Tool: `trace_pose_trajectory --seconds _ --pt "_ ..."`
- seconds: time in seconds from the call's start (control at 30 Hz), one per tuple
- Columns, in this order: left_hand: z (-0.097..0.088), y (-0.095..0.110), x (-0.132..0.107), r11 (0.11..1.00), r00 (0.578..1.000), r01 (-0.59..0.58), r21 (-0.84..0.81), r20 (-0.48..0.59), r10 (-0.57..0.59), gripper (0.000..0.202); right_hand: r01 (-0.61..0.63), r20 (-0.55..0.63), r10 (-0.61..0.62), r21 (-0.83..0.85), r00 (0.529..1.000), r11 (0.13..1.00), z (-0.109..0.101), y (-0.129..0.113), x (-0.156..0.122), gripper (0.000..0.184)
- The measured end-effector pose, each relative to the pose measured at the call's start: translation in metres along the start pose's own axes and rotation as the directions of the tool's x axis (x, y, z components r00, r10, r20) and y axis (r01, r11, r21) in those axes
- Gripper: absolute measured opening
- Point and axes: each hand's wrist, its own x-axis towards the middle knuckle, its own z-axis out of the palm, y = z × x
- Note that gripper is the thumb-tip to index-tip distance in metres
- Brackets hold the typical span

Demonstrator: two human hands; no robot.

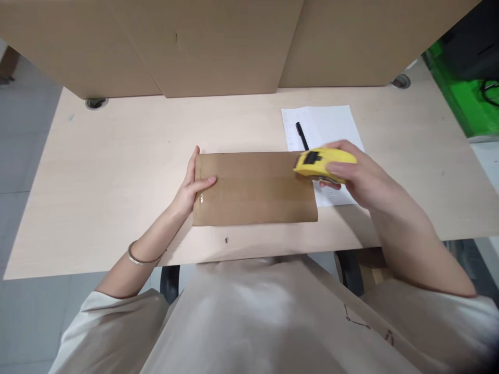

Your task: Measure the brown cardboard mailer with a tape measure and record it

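Observation:
A flat brown cardboard box lies on the table near its front edge, with clear tape showing at its left end. My left hand grips that left end, thumb on top and fingers along the far side. In my right hand is a yellow tape measure, held just over the box's right end. Whether it touches the cardboard I cannot tell. Partly under the box and my right hand lies a white sheet of paper, with a black pen on it.
Tall cardboard panels stand along the back of the table. Cable holes sit at the rear corners. A green surface with a dark object is at the far right. Chair armrests flank my body.

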Motion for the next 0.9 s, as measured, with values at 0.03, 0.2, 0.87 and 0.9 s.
trace_pose_trajectory --seconds 0.03,0.2,0.87,0.9 --pt "0.001 -0.001 -0.002 1.000 1.000 -0.007 0.004 0.004 0.007 0.113 0.015 0.036 -0.015 -0.014 0.999 1.000 0.009 -0.011 0.009 0.033" --pt "0.003 -0.007 -0.003 0.999 0.999 -0.043 0.018 -0.020 0.043 0.102 0.112 0.422 -0.034 -0.160 0.906 0.981 0.081 -0.060 0.057 0.049" --pt "0.001 -0.003 0.014 0.981 0.986 -0.159 -0.113 -0.065 0.153 0.052 0.189 0.474 -0.004 -0.344 0.880 0.920 0.110 -0.072 0.084 0.047" --pt "0.002 -0.001 0.016 0.985 0.985 -0.156 -0.075 -0.082 0.149 0.053 0.189 0.476 -0.007 -0.335 0.879 0.923 0.111 -0.071 0.085 0.047"
